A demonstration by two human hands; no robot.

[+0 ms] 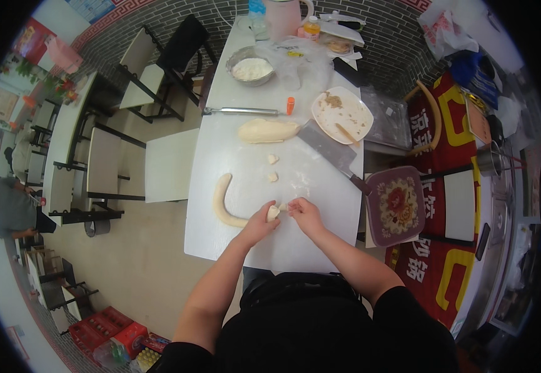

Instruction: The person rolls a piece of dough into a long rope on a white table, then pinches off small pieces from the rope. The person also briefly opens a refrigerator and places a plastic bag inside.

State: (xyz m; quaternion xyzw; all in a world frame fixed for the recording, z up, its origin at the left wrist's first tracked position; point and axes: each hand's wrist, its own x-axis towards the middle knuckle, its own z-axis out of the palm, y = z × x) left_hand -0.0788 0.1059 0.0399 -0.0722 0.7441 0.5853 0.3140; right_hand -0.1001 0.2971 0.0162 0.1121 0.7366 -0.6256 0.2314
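My left hand (pixel 259 224) is closed around the end of a long dough rope (pixel 222 205), whose pale torn end (pixel 273 213) shows between thumb and fingers. The rest of the rope curves on the floured table (pixel 233 247) to the left. Beside it, my right hand (pixel 306 216) has its fingers curled, with a small dough piece (pixel 284 207) at the fingertips. Ahead of my hands lie two small dough pieces, a nearer one (pixel 273 177) and a farther one (pixel 273 159). Beyond them is a large oblong dough lump (pixel 267 130).
A cleaver (pixel 329 148) lies at the right, its handle over the table edge, near a plate (pixel 319 116) with filling remains. Behind are a metal rolling pin (pixel 247 111), an orange-capped item (pixel 290 106), a flour bowl (pixel 250 69) and plastic bags (pixel 294 56). A cushioned chair (pixel 395 205) stands right.
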